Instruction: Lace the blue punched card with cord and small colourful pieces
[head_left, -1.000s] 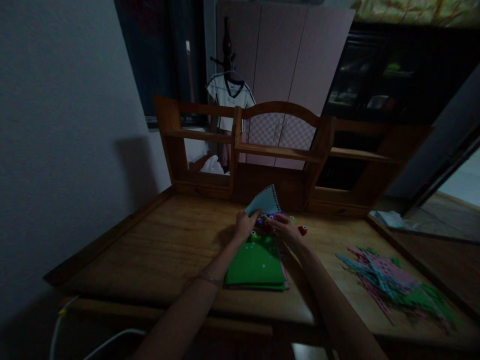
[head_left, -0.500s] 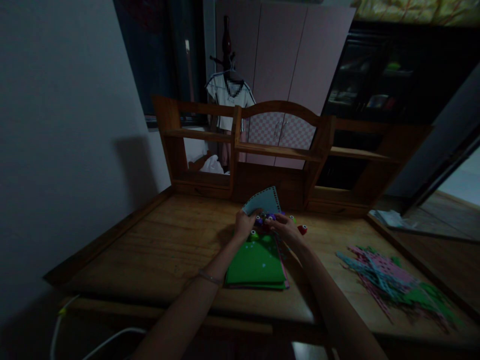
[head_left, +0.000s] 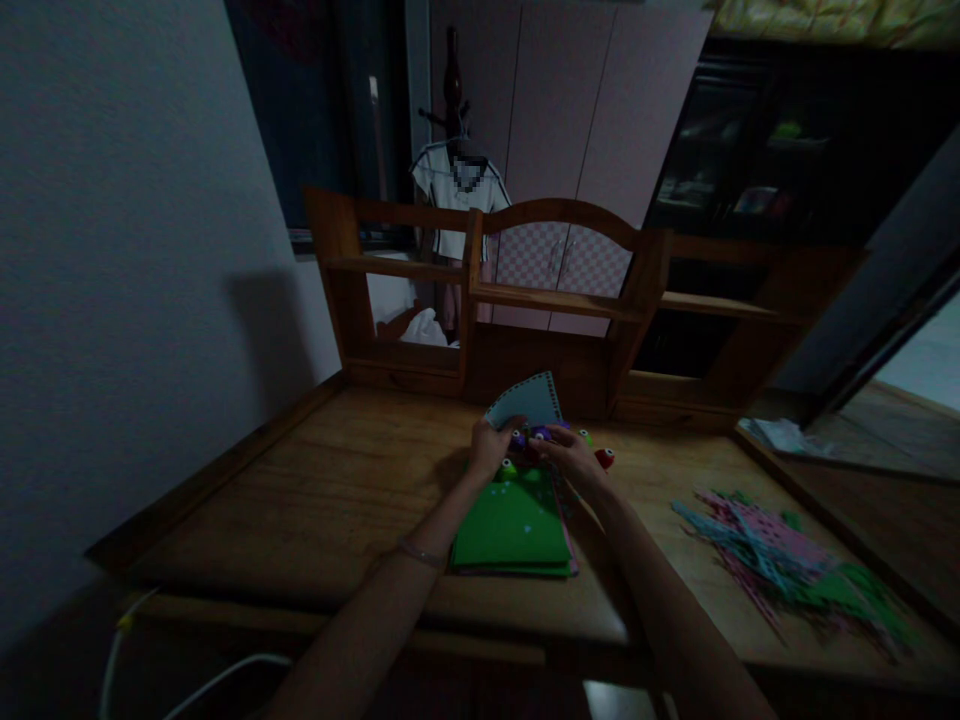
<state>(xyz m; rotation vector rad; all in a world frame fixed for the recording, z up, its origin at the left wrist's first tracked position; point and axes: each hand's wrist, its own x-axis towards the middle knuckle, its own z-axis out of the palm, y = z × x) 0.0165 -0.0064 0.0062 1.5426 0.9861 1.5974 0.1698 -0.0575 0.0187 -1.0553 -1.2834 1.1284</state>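
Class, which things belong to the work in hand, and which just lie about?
Probably in use:
pale blue sheet with dotted edges, in the left hand
small purple googly-eyed pieces, at the right hand
stacked green sheets

Lying about:
tangled pink, blue and green scraps
white shirt, hanging behind

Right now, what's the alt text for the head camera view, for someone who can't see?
The left hand holds a pale blue, hole-edged sheet; the right hand is at purple pieces with eyes. Green sheets lie nearer on a wooden desk, coloured scraps to the right.
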